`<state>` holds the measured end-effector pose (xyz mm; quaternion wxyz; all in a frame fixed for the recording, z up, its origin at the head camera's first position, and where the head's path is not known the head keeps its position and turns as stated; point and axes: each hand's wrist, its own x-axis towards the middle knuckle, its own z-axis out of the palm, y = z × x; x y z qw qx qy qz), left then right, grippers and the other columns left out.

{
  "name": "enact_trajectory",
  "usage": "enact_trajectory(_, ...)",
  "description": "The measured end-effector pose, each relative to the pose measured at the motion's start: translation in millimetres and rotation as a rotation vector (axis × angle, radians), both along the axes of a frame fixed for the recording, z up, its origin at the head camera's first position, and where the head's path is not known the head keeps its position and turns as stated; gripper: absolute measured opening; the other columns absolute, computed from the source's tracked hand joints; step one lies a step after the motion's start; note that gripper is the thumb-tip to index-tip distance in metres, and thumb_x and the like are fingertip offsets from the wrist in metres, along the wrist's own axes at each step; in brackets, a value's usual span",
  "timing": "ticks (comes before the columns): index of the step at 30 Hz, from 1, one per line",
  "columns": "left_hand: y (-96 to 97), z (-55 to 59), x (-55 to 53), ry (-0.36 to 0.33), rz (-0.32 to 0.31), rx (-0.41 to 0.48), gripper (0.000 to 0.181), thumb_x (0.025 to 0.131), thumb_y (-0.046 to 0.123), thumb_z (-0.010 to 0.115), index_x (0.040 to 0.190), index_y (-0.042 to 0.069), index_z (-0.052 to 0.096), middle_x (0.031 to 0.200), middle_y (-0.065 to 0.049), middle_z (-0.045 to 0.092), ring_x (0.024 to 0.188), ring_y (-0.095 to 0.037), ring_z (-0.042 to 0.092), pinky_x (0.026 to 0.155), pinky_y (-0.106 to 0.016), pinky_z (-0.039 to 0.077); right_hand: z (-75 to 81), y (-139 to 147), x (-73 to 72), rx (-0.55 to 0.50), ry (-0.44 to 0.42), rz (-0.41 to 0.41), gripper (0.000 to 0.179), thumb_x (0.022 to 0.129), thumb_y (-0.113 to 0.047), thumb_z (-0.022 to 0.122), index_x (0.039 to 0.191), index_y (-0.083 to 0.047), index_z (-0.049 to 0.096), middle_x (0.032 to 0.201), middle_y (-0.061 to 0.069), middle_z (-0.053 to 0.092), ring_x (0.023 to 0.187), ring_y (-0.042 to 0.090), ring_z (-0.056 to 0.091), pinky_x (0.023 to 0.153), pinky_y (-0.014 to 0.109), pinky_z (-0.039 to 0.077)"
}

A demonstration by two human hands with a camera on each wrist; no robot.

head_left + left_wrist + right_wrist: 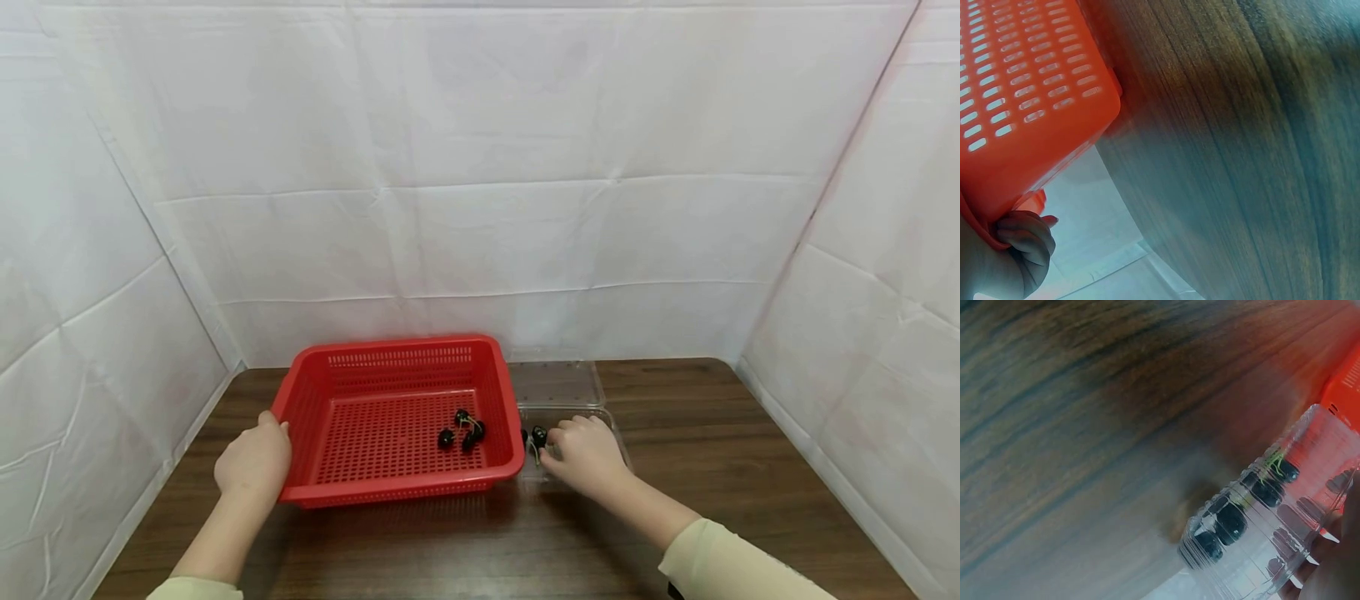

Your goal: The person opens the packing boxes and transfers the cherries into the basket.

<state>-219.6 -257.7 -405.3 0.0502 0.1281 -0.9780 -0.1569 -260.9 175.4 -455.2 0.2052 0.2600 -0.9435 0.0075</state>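
My left hand [253, 460] grips the left rim of a red perforated plastic basket [408, 483]. In the left wrist view, its curled fingers [1030, 240] lie at the rim. A small cluster of dark, glossy, cherry-like fruits [472, 433] on thin stems lies toward the right inside the basket. My right hand [588, 454] is at the clear plastic box [618, 433] beside the basket, its bent fingers close to more dark fruits [538, 436]. Through the box's wall, the right wrist view shows several fruits [1230, 524] and green stems. Whether these fingers pinch a fruit is unclear.
The box's clear lid [558, 383] lies opened out behind it. Brown wood-grain table [697, 467] extends to the right and front. White cloth walls [480, 242] stand at the back and both sides. The basket's right rim overlaps the box's left edge in the head view.
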Motion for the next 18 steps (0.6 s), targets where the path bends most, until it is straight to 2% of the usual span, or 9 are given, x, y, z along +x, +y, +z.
enact_trajectory(12,-1.5,-4.6,-1.2,0.024,-0.003,-0.011,0.028,0.101,0.017,0.044,0.097,-0.011,0.045,0.07,-0.031,0.057,0.063,-0.046,0.062,0.046,-0.052,0.045,-10.5,-3,-10.7,-0.015,0.009,0.021,0.016,0.079,-0.03,0.072,0.072,-0.016,0.07,0.069,-0.005,0.062,0.064,0.019,0.056,0.058,0.035,0.042)
enact_trajectory(18,-0.3,-2.9,-0.2,0.026,0.003,-0.01,0.029,0.101,0.017,0.044,0.097,-0.012,0.045,0.072,-0.032,0.058,0.065,-0.046,0.062,0.047,-0.053,0.046,-10.0,-4,-18.1,-0.013,-0.054,0.0,0.015,0.079,-0.029,0.071,0.075,-0.015,0.072,0.07,-0.004,0.064,0.066,0.019,0.059,0.059,0.035,0.043)
